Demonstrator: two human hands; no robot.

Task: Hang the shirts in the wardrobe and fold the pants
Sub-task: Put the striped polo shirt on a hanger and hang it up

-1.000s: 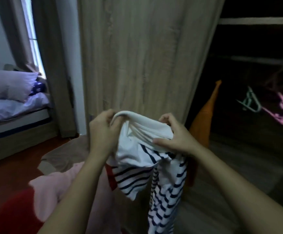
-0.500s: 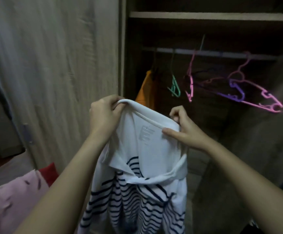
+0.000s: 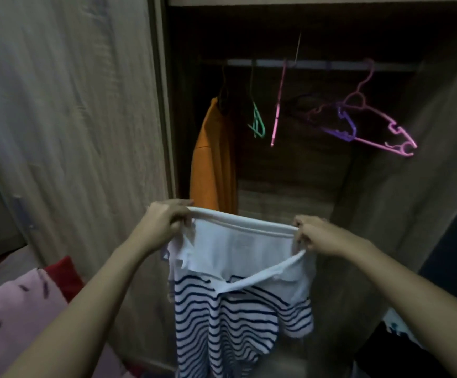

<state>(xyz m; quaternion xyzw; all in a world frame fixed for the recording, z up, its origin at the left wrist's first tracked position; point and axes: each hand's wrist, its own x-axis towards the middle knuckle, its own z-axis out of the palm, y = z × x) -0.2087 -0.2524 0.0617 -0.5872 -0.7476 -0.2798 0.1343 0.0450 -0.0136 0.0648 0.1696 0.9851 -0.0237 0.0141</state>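
Dim light fills an open wardrobe [image 3: 290, 186], which takes most of the view. Its inside is dark, and a pale rail [image 3: 317, 64] runs across near the top. At the left stands a wide wooden door [image 3: 71, 105] with light grain, and at the right a second wooden panel [image 3: 412, 186] leans into the view.

At the lower left lies a heap of clothes: a pink garment [image 3: 11, 317] and, just behind it, a red garment [image 3: 63, 274].

The striped shirt [image 3: 235, 309] is in front of the wardrobe opening, low in the middle of the view, held in the air by both hands. Its upper part is white; below it has dark blue stripes on white, and it hangs down freely. The white neck edge is stretched almost straight between the two hands.

An orange shirt [image 3: 212, 159] already hangs from the rail at the left side of the wardrobe, just above the left hand.

The left hand [image 3: 164, 225] grips the left end of the neck edge, with the fingers curled over the cloth. The right hand [image 3: 320, 236] pinches the right end in the same way, well apart from the left one.

On the rail hang bare hangers: a large pink hanger [image 3: 377, 144] at the right, tilted, with a purple hanger [image 3: 341, 135] just beside it; a thin pink hanger [image 3: 276, 113] seen from its edge; and a small green hanger [image 3: 257, 124] near the orange shirt.
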